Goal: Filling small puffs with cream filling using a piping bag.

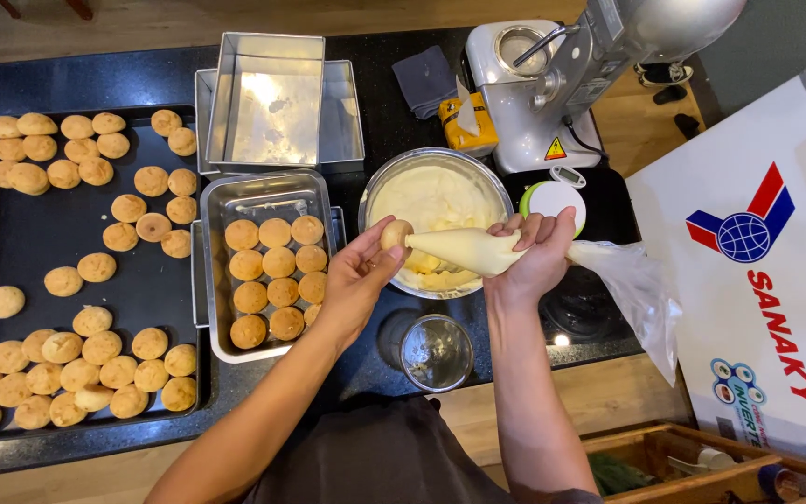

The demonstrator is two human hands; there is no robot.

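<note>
Counter (394, 84): we see a dark counter carrying everything here, with a pale wooden edge toward us.
Baking tray (20, 243): a wide black tray at our left, scattered with many round golden puffs (95, 268), thick at its far and near ends.
Stand mixer (571, 65): a grey machine at the far right, just behind the bowl.
Empty pans (277, 103): two bare metal pans, one stacked on the other, at the far middle.
Steel pan (221, 201): a smaller metal pan between the black tray and the bowl, holding neat rows of puffs.
Mixing bowl (431, 191): a steel bowl of pale cream, directly under our hands.
Piping bag (468, 250): a cream-filled bag, its tip meeting the held puff, its loose clear tail hanging off to the right.
Right hand (538, 252): we have it clenched round the thick end of the piping bag.
Left hand (358, 275): we pinch a single puff (396, 233) in our fingertips, above the bowl's left rim.
Steel cup (436, 352): a small round cup near us, just before the bowl.
White lid (552, 201): a green-rimmed round lid, partly behind our right hand.
</note>
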